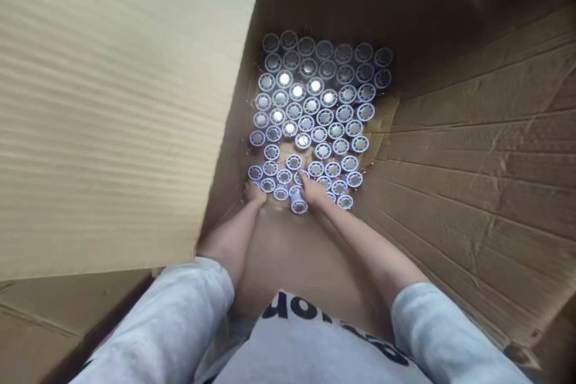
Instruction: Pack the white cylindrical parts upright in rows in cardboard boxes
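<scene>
Many round spool-like parts (311, 105), with grey centre discs, pale purple rims and thin copper-coloured wires, stand close together in rows on the floor of a deep cardboard box (288, 252). My left hand (255, 192) is at the near left corner of the rows, against the outermost parts; its fingers are mostly hidden. My right hand (314, 189) reaches in among the near rows, one finger stretched onto a part there, the other fingers hidden from view. Just left of that hand, a tilted spool-like part (299, 206) leans out at the near edge of the group, its side showing.
A large cardboard flap (112, 102) stands up at the left, close to the camera. The creased right box wall (472, 150) rises beside my right arm. Bare cardboard (292, 153) shows in a gap between rows. Loose wires stick out along the group's sides.
</scene>
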The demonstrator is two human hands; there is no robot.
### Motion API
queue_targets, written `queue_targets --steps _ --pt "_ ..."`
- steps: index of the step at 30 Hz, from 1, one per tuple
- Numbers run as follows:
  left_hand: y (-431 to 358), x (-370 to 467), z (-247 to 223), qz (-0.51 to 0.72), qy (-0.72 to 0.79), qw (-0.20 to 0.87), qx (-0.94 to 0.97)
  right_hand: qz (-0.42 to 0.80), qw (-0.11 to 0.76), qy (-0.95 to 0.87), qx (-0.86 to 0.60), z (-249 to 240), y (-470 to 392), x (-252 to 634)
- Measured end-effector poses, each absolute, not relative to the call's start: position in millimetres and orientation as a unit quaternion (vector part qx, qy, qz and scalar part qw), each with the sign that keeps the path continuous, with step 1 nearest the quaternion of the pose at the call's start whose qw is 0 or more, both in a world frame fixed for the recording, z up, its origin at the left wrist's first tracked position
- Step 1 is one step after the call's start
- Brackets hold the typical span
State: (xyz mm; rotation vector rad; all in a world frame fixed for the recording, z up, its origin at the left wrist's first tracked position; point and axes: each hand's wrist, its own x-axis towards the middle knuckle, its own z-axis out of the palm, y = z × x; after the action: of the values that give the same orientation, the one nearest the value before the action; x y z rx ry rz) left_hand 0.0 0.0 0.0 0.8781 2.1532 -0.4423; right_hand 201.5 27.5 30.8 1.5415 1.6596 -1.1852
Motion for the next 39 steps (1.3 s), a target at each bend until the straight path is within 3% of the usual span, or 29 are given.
queue_targets --steps 7,12,17,20,25,32,36,39 --pt "20 -18 -2 -0.191 0.81 0.413 0.369 -0.435 0.25 0.686 0.527 27 33 174" --pt "35 -16 1 -0.175 0.814 0.334 0.441 -0.458 0.254 0.66 0.539 21 41 154" --pt "44 -19 -9 -0.194 0.676 0.356 0.615 -0.359 0.147 0.705 0.594 24 42 182" --pt "51 -17 -15 -0.199 0.677 0.36 0.61 -0.294 0.154 0.703 0.629 19 43 205" --pt "63 -1 -16 -0.117 0.717 0.365 0.583 -0.318 0.182 0.708 0.604 7 42 220" --pt "73 8 -19 -0.136 0.738 0.411 0.518 -0.339 0.056 0.709 0.616 17 25 259" --pt "89 15 -29 -0.043 0.805 0.428 0.408 -0.301 0.115 0.624 0.712 21 11 297" --pt "100 26 -36 -0.007 0.805 0.436 0.402 -0.342 0.159 0.627 0.682 21 7 317"
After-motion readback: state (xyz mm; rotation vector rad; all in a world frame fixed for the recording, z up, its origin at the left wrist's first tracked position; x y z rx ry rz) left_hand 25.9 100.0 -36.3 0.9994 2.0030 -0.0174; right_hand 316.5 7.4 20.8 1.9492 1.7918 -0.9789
